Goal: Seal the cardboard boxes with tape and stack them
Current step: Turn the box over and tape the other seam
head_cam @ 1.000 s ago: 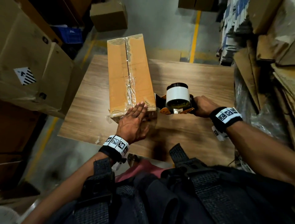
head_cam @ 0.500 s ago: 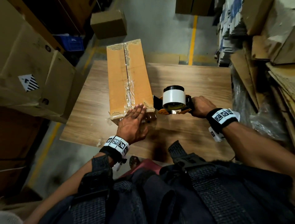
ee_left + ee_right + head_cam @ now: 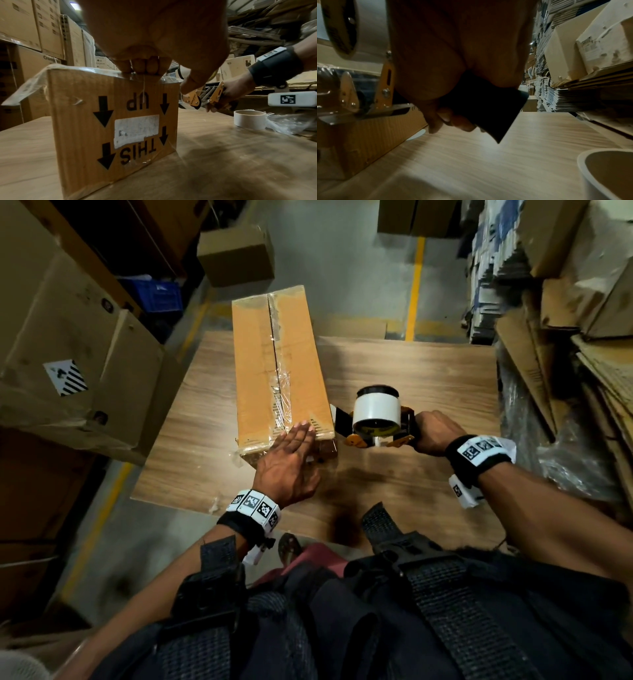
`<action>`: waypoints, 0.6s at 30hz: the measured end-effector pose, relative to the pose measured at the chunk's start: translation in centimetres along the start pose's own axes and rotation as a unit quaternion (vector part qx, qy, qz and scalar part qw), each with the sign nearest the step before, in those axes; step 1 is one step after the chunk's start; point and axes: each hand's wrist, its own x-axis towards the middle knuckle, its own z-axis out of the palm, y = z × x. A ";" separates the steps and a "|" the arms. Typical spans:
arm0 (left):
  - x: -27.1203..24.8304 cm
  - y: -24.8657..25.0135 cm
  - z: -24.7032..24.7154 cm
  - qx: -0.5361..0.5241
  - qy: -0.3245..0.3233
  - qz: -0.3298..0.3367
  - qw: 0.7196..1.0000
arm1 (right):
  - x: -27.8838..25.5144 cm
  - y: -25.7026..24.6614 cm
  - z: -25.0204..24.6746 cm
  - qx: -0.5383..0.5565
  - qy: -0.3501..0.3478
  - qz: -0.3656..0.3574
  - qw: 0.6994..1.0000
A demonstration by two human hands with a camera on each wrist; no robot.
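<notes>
A long cardboard box (image 3: 277,364) lies on the wooden table (image 3: 411,364), its top seam covered with clear tape. Its near end (image 3: 111,128) shows "THIS UP" printed upside down. My left hand (image 3: 291,460) lies flat with straight fingers on the box's near top edge, pressing the tape (image 3: 142,67). My right hand (image 3: 433,433) grips the black handle (image 3: 484,105) of a tape dispenser (image 3: 375,417), which carries a white roll. The dispenser sits just right of the box's near corner.
A spare tape core (image 3: 248,119) and crumpled clear film (image 3: 291,124) lie on the table by my right wrist. Large cartons (image 3: 68,347) stand at the left, flattened cardboard stacks (image 3: 565,302) at the right. A small box (image 3: 236,254) sits on the floor beyond.
The two hands keep their places on the box and the dispenser. The view has shifted a little, so the box and table appear lower in the frame.
</notes>
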 end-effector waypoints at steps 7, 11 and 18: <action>0.0 0.0 0.1 -0.002 0.005 -0.003 1.000 | 0.7 0.2 0.4 -0.008 0.004 -0.007 1.000; -0.2 0.1 0.0 -0.017 0.003 0.000 1.000 | 1.0 0.6 0.4 0.008 -0.002 -0.025 1.000; 1.6 2.6 -5.1 -0.085 -0.005 -0.055 0.995 | -0.4 3.4 1.8 0.066 -0.002 -0.035 0.997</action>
